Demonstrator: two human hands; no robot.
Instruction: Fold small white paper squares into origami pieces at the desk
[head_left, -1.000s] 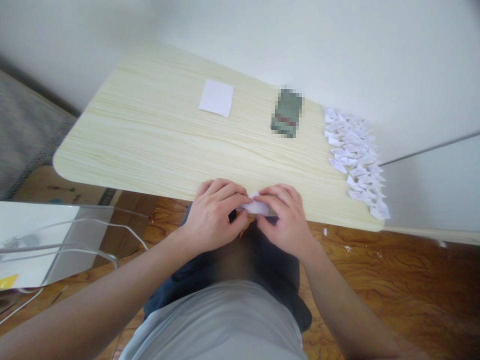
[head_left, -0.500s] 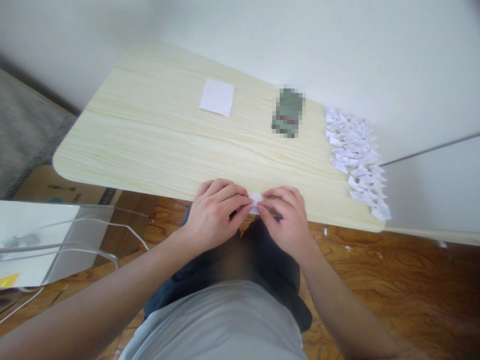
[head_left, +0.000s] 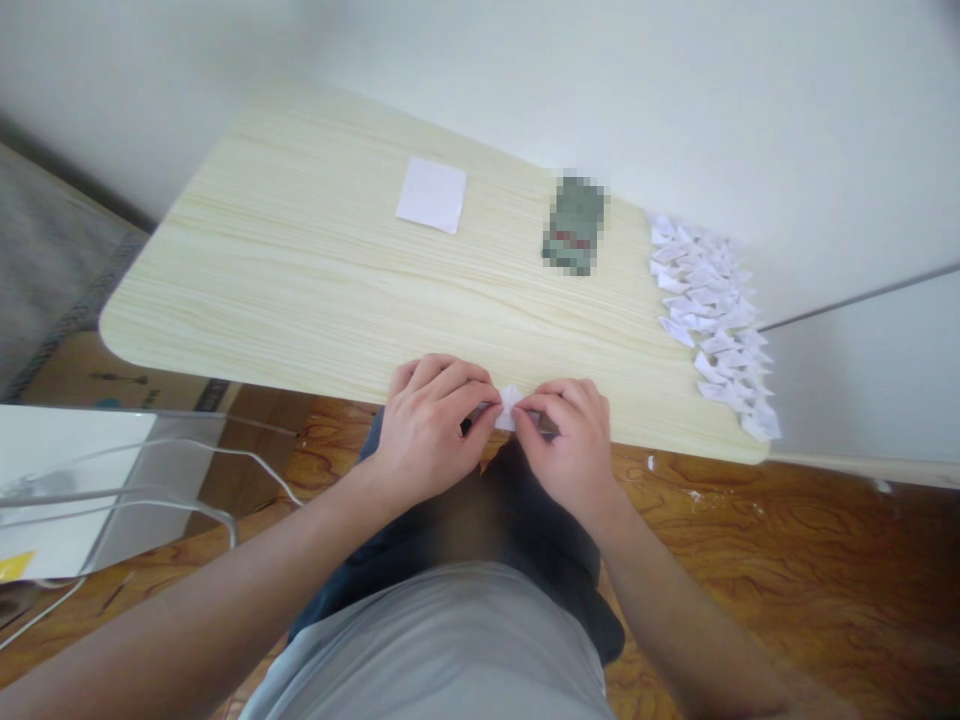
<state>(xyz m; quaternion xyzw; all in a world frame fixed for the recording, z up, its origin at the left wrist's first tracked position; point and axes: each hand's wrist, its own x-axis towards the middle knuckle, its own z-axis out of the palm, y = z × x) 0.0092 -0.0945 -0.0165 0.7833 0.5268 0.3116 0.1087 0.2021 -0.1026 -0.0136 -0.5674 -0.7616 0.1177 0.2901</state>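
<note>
Hands meet at lower centre: I see left hand and right hand both pinching folded paper over the tabletop edge.

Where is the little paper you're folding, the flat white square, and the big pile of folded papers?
small white folded paper (head_left: 511,407), head view, its top corner.
flat white paper square (head_left: 432,194), head view, its middle.
pile of folded white paper pieces (head_left: 709,318), head view, its middle.

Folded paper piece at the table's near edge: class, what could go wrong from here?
The small paper piece is pinched between the left hand and right hand right at the table rim, so it might drop to the floor. The folded pieces lie along the right edge; an elbow could scatter them.
</note>
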